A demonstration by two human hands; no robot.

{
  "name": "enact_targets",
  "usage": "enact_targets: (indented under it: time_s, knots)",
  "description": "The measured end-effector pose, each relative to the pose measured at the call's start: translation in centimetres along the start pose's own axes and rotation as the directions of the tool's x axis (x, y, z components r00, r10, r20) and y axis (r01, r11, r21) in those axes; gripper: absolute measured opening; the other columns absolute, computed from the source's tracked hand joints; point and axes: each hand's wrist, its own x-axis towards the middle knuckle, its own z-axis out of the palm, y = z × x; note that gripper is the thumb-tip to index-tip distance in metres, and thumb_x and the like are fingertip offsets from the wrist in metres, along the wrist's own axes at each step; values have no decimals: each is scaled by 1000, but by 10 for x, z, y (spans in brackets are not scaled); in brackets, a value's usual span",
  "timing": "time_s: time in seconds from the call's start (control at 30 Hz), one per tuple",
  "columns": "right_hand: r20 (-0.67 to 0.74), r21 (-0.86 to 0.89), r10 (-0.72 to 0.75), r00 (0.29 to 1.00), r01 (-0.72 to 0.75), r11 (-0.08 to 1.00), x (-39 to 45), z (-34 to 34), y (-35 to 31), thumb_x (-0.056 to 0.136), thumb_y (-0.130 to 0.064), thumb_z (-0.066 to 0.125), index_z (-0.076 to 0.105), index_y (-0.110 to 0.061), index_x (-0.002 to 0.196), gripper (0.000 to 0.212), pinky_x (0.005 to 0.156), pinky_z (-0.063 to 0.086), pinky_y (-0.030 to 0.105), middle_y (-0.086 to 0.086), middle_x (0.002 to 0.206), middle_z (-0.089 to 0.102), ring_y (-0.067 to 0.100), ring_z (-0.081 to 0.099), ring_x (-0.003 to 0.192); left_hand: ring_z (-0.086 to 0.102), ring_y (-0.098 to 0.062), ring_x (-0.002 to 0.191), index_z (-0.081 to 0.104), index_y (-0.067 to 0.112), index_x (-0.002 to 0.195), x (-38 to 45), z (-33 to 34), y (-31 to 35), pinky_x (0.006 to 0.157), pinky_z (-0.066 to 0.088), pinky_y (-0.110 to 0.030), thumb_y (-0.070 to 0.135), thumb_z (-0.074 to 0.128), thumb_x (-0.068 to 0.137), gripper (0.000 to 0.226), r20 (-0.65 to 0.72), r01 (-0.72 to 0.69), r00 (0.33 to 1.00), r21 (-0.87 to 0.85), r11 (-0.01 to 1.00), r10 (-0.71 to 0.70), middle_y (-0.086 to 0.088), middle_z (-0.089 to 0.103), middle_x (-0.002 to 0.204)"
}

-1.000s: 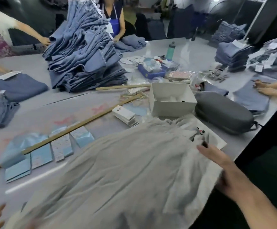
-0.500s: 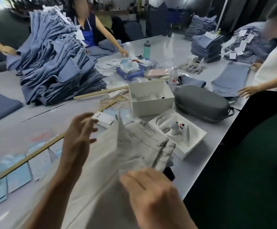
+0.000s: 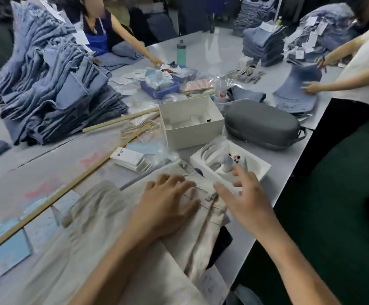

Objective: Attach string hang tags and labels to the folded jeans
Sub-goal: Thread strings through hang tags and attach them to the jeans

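On the grey worktop (image 3: 201,53), the left hand (image 3: 168,205) presses flat on pale jeans (image 3: 91,249), fingers spread; the right hand (image 3: 245,194) hovers beside it, fingers loose.

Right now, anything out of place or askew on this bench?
Yes. A white tray holding what looks like a game-style controller, an open white box and a grey zip case sit among the tagging supplies, unrelated to jeans. The tall blue jeans stack at left is uneven and slumps.

Bare table (image 3: 31,172) lies open left of the wooden strip (image 3: 53,195) — white tray (image 3: 263,167) and box (image 3: 192,128) crowd the right.
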Motion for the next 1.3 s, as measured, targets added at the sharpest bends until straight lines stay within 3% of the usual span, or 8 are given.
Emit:
enact_targets:
  time_s: [0.13,0.23,0.33,0.5,0.63,0.7,0.93,1.3]
  knots:
    - [194,-233,154,969,-107,967,36,17,-1,82,-37,79,71,-25,103,25,87,55,38,-6,95,71,15,66,92,58,-15,113,65,34,123,-9,-3,-2,93,49,-37,44,58,96,30,-221,72,966,-286,956,-138,10,64,123]
    - [-22,-548,-169,985,130,826,20,36,-7,84,-23,76,65,-25,103,22,86,47,36,-7,106,61,18,57,104,66,-11,92,65,30,115,-9,-15,-11,79,56,-35,26,67,96,19,-247,146,858,-723,675,-450,8,68,104]
    - [-129,-571,-514,848,360,738,-12,50,-22,83,-7,74,67,-18,93,17,87,43,34,-3,95,66,22,60,92,67,-19,98,53,33,124,-9,-37,-22,73,58,-36,56,66,88,45,-28,210,832,-908,362,-553,-2,63,114]
    - [-86,-314,-750,656,696,645,-71,78,-41,99,-4,49,73,-10,85,29,74,54,36,4,92,68,27,63,81,54,2,116,46,57,129,-21,-76,-42,87,53,-32,79,64,66,70,-152,157,929,-665,730,-338,15,50,134]
    - [-64,-214,-718,693,694,688,-83,82,-37,92,0,65,75,-11,86,16,73,54,34,1,98,71,22,66,86,65,-3,81,73,41,96,-27,-77,-47,74,58,-38,37,76,88,10,-116,144,962,-551,822,-246,15,72,84]
    - [-65,-85,-688,722,683,725,-77,73,-36,94,-8,67,76,-9,92,9,79,53,36,1,106,70,22,66,93,51,-7,61,70,22,79,-26,-76,-45,60,48,-38,41,70,92,23,-200,166,936,-475,864,-290,5,62,63]
    - [110,-271,-497,861,507,818,-12,38,-30,95,-14,65,62,-12,134,39,109,44,40,2,138,58,19,49,132,49,-7,52,69,29,82,-24,-86,-34,53,37,-28,36,56,78,15,-52,225,918,-747,625,-393,6,63,59]
    - [5,-693,-378,926,276,666,-17,19,-24,79,-4,71,66,-12,122,44,76,50,45,6,111,63,30,58,97,44,-6,48,67,37,100,-40,-90,-25,50,36,-28,28,49,78,30,-90,182,940,-680,710,-328,9,61,55]
